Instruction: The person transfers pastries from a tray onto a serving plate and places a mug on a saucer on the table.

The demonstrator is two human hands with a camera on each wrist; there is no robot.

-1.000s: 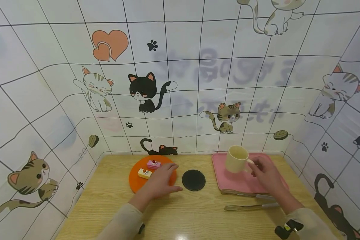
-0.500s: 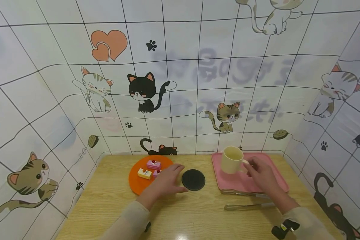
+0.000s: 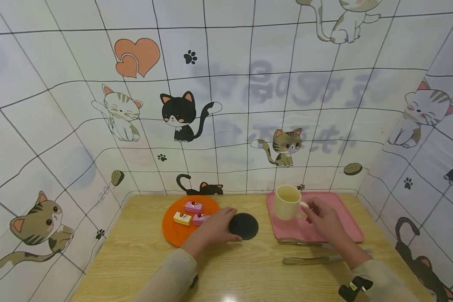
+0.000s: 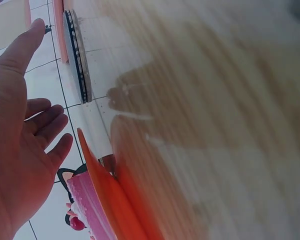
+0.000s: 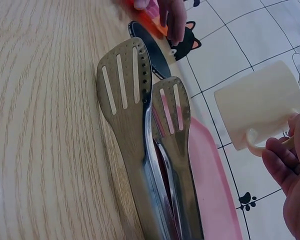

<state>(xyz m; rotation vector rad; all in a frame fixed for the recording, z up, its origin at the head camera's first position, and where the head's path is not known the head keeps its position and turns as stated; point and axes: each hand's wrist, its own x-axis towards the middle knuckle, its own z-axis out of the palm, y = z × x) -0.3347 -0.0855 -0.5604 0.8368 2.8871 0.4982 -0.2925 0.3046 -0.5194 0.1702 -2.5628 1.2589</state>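
Note:
A cream mug (image 3: 285, 205) hangs upright above the left part of the pink tray (image 3: 334, 199). My right hand (image 3: 326, 220) pinches its handle from the right; in the right wrist view wall shows between the mug (image 5: 260, 102) and the tray. My left hand (image 3: 218, 226), fingers spread and holding nothing, hovers at the left edge of a round black coaster (image 3: 245, 227). Left of that hand lies an orange plate (image 3: 170, 235) bearing a yellow toy cake slice (image 3: 182, 218) and two pink ones, the farther pink slice (image 3: 193, 206) fully visible.
Two metal tongs with slotted heads lie at the tray's front: the nearer tongs (image 3: 305, 261) on the wooden table (image 3: 245, 272), the farther tongs (image 3: 302, 242) along the tray edge. A cat-print wall covering (image 3: 230, 126) encloses the table at back and sides.
My right hand has carried the mug left across the tray. My left hand has shifted right, from over the plate toward the coaster, uncovering the nearer pink cake slice.

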